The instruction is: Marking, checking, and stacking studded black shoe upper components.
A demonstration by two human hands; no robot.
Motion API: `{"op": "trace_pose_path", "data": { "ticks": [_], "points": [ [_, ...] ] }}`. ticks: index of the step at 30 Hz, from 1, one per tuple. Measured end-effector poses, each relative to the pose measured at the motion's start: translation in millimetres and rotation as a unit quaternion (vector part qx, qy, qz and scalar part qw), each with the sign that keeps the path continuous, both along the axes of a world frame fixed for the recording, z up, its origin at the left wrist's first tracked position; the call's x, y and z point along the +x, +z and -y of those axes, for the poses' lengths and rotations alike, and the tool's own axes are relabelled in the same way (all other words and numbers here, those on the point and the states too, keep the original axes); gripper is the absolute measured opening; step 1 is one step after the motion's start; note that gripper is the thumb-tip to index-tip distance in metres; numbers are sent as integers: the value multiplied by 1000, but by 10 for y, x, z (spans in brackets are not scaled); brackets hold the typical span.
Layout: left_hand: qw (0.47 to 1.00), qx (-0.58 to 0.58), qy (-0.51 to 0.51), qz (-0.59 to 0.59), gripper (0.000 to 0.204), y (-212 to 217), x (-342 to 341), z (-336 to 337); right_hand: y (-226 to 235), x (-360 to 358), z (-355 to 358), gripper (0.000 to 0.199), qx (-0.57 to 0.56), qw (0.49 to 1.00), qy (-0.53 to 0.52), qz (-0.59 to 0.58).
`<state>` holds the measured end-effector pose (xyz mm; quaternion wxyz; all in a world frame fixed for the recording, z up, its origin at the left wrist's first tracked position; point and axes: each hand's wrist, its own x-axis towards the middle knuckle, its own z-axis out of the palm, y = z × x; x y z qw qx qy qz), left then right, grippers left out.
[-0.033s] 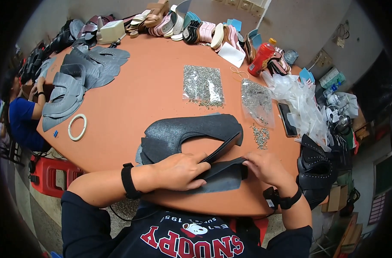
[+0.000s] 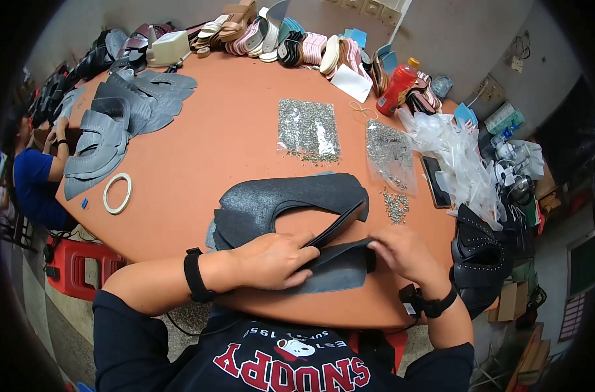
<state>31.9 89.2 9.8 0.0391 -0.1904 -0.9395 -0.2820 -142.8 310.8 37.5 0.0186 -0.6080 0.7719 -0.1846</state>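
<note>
Bridging left grip (image 2: pixel 274 260) and right grip (image 2: pixel 405 253), the dark flap (image 2: pixel 338 253) touches both.

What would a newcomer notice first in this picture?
Probably the dark pieces at the near side of the orange table, with the left hand on them and the right hand pinching an edge. Next, perhaps the red bottle towards the far right and the white ring at the left.

On the table (image 2: pixel 219 130) I watched remotely lay the fuller stud bag (image 2: pixel 307 127). Well behind it sat stacked soles (image 2: pixel 314 47); to its right, a second bag (image 2: pixel 385 147), with a phone (image 2: pixel 435 182) farther right; left and before it, a ring (image 2: pixel 106 199); straight before it, curved pieces (image 2: pixel 245 196).
</note>
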Motion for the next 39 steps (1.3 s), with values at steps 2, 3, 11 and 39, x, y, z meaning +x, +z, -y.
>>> {"op": "trace_pose_path", "data": {
  "ticks": [2, 3, 11, 39],
  "points": [
    [1000, 15, 17, 1, 21, -57, -12, 6, -31, -7, 14, 22, -131, 991, -3, -2],
    [1000, 14, 18, 1, 21, -58, -1, 13, -13, 10, -9, 28, -133, 990, -15, -44],
    [993, 64, 56, 77, 38, 79, -11, 15, -256, 286, -237, 45, 76, 984, 129, -95],
    [999, -36, -23, -24, 37, -8, 59, -48, -290, 238, -124, 35, -131, 984, 92, -78]
  ]
}}
